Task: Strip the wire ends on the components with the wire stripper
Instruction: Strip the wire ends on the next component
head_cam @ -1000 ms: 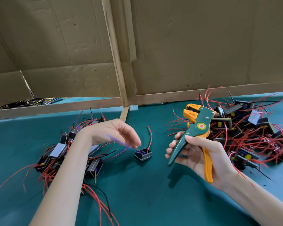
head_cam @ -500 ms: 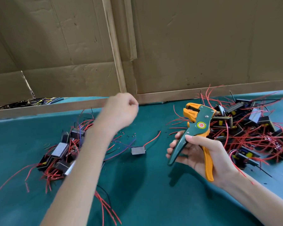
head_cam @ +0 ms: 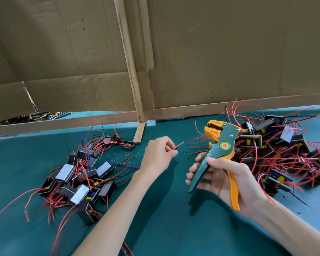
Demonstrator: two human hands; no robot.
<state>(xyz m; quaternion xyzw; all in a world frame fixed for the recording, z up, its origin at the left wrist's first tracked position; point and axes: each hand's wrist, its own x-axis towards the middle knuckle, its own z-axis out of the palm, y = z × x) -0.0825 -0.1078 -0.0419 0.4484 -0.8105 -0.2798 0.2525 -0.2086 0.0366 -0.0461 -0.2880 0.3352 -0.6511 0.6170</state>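
My right hand [head_cam: 227, 180] grips the handles of a green and orange wire stripper [head_cam: 221, 145], held upright over the teal mat with its jaws pointing up and left. A little to its left, my left hand [head_cam: 156, 157] pinches a short red wire [head_cam: 178, 145] whose free end points at the stripper's jaws, still apart from them. Whatever that wire is attached to is hidden under my left hand. Black box components with red wires lie in a pile on the left [head_cam: 81, 179] and in a larger tangle on the right [head_cam: 284, 150].
Cardboard walls [head_cam: 229, 52] close off the back behind a wooden rail, and a wooden post [head_cam: 139, 133] stands at its middle. Small red insulation scraps [head_cam: 129, 155] dot the teal mat [head_cam: 164, 218]. One component [head_cam: 127, 145] sits beside the post.
My left hand dropped from its raised position and moved right, now pinching a red wire. The lone component on the mat's middle is no longer visible. The right hand and stripper barely moved.
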